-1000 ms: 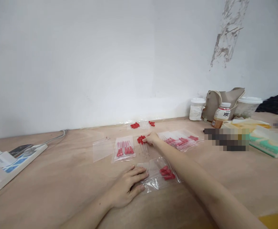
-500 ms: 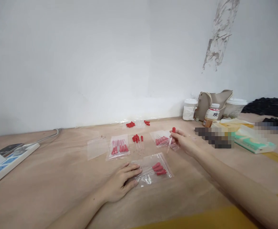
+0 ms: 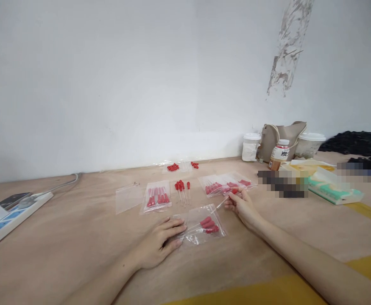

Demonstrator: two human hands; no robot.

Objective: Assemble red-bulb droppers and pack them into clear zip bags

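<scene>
My right hand pinches a dropper by its red rubber bulb. The dropper's clear tube slants down to the left, its tip near the top edge of a clear zip bag. Inside that bag lie several droppers with red bulbs, tubes pointing left. My left hand lies flat, fingers stretched over the bag's left end. Behind it are loose droppers in a small bunch. A filled bag of droppers lies to their left, and more filled bags overlap on the right.
An unfilled clear bag lies at the left. Near the wall are red bulbs on plastic. A power strip sits far left. Cups, a bottle, a grey bag and a tissue pack stand right.
My right hand has come nearer and lower, turning the dropper from nearly upright to a slant toward the front bag. My left hand stays on the bag. The view has shifted slightly.
</scene>
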